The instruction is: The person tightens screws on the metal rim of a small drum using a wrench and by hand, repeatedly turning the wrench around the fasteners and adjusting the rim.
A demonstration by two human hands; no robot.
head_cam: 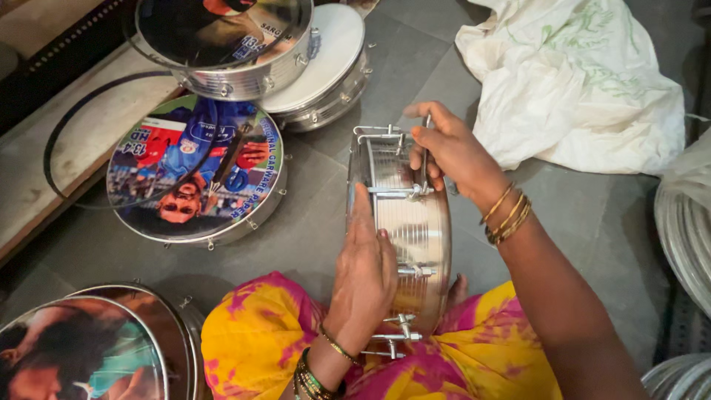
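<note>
On the grey stone floor at far left, a finished frame drum with a printed picture head [194, 169] lies flat, with more stacked behind it [222, 44] and others at the lower left corner [89, 348]; a loose black hoop [67, 141] rests on the pale slab beside them. In the middle, over a lap in pink and yellow cloth [252, 333], stands the piece in hand: a shiny steel drum shell [418, 230], held on edge, its ribbed side wall facing the camera and hook-and-bolt tension rods [392, 191] spaced round the rim. The left hand [366, 274] lies flat against the near side, fingers stretched up and palm pressing, steadying rather than gripping. The right hand [452, 152] is curled closed over the top rim, thumb and fingers pinched on what looks like a thin tool or rod end [427, 122], though that part is too small to be sure. To do this well, the shell should stay braced against the lap while the top fitting is worked, each hook seated squarely on the rim. At right lie a crumpled white sack [578, 81] and coiled metal hoops [685, 230].
</note>
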